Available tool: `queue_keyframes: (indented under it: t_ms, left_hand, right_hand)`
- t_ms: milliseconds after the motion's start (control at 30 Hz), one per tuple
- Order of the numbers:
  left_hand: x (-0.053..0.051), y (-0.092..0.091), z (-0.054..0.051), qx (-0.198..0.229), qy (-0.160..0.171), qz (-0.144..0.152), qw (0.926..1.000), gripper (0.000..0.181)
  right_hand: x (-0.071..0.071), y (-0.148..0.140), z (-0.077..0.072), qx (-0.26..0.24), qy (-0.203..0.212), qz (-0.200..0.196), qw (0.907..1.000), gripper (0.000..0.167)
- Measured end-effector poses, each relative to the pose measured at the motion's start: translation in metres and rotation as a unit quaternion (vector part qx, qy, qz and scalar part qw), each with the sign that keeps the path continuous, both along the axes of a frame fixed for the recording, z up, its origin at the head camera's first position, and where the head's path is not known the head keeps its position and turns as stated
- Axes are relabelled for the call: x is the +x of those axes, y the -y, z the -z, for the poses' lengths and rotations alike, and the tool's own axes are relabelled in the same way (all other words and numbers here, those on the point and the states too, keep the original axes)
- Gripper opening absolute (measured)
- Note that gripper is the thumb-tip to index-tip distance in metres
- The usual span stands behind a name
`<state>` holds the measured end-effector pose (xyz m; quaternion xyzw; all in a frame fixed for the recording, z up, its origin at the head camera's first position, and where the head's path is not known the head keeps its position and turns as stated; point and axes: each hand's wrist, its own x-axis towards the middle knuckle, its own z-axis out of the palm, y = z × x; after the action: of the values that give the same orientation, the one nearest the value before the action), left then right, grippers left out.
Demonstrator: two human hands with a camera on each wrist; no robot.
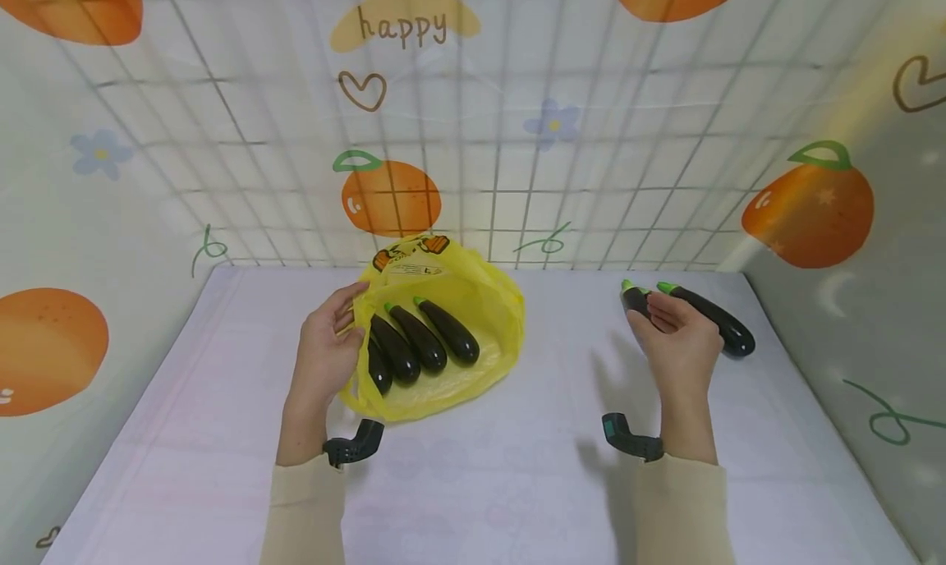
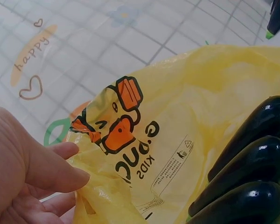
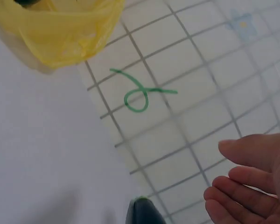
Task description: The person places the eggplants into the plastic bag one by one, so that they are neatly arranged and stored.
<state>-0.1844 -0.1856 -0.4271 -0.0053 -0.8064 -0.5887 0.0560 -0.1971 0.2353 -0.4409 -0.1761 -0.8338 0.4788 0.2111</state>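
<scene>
My left hand (image 1: 325, 343) pinches the left edge of a yellow plastic bag (image 1: 491, 302), whose mouth gapes toward me. Inside lie several glossy dark eggplants (image 1: 447, 331), side by side with green stem ends up. The left wrist view shows thumb and fingers on the bag's rim, beside a printed duck (image 2: 116, 126). Over the table's right side, my right hand (image 1: 681, 343) hovers by the loose eggplants. One eggplant (image 1: 727, 327) is partly behind the hand; another eggplant (image 1: 634, 297) shows at its left. In the right wrist view, thumb and fingers (image 3: 245, 189) are apart with nothing between them.
A white-covered table (image 1: 510, 483) carries the bag and eggplants. Behind it stands a grid wall (image 1: 473, 121) draped with a translucent sheet printed with oranges, hearts and flowers. Side walls (image 1: 872, 327) rise along the left and right table edges.
</scene>
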Motion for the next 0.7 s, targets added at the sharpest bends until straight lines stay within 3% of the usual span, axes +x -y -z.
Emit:
queue_keyframes:
  t_ms: [433,700]
  left_hand:
    - [-0.001,-0.001,0.000,0.002,-0.002,0.002,1.0000,0.064]
    - [0.000,0.000,0.000,-0.001,0.000,0.000,1.0000,0.064]
  right_hand:
    - [-0.001,-0.040,0.028,-0.002,0.070,0.057,0.9959,0.048]
    - [-0.005,-0.045,0.042,0.035,0.061,0.062,0.9955,0.046]
